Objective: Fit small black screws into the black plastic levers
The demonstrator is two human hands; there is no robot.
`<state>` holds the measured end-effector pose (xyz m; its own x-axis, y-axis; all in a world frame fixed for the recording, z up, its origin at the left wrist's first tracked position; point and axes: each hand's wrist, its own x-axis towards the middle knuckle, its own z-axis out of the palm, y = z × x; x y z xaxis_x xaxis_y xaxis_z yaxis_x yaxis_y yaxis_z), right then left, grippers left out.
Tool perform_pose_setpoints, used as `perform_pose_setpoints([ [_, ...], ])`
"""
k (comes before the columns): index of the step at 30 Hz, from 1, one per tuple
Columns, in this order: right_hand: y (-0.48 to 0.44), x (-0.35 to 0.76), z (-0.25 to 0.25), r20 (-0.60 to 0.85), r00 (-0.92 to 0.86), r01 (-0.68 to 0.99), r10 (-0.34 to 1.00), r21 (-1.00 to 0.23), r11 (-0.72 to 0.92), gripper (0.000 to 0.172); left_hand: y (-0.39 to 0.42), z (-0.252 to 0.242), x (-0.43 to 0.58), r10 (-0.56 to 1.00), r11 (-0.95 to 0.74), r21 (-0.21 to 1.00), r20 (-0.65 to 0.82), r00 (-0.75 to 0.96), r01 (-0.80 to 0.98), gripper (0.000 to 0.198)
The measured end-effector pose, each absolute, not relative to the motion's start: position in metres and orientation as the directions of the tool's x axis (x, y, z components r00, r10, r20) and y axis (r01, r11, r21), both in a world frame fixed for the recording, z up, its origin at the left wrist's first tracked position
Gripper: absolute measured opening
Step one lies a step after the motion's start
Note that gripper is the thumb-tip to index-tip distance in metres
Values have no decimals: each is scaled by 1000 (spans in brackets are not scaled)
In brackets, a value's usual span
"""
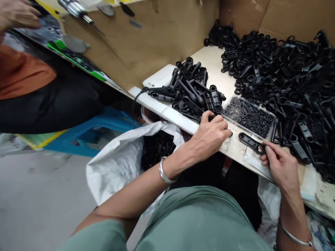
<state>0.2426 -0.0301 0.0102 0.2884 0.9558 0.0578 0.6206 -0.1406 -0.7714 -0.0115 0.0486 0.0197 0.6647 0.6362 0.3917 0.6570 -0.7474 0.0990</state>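
Note:
My left hand [210, 134] rests on the table edge with its fingers curled in a pinch near a small dark piece I cannot make out. My right hand [277, 162] pinches the near end of a flat black plastic arm [250, 142] that lies on the table. Just behind both hands stands a clear tray of small black parts [248, 116]. A smaller heap of black plastic arms [192, 92] lies to the left of the tray. A large heap of the same arms [288, 76] fills the right side.
The white table [217, 75] is walled by cardboard [162, 35] at the back. A white sack [117, 160] holding black parts hangs open below the table edge. Another person in orange and black [39, 87] sits at the left, one hand [15, 14] raised, beside a blue stool [104, 129].

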Motion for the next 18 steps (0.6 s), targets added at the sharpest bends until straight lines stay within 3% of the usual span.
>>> perform_pose_setpoints([
  [5,-28,239,12,167,91,854,982,-520,9,39,36,26,3,649,-730,140,448,615,669,18],
  [8,-25,247,13,230,-38,925,972,-360,122,41,29,26,23,510,-832,76,495,703,550,15],
  [11,-13,257,14,278,-103,961,955,-218,167,43,29,22,39,437,-885,57,443,783,462,17],
  [15,18,249,21,274,-122,987,954,-65,146,39,33,17,40,413,-901,68,439,798,429,19],
  [18,42,232,31,181,-143,989,973,60,134,30,31,14,35,425,-898,93,433,795,429,19],
])
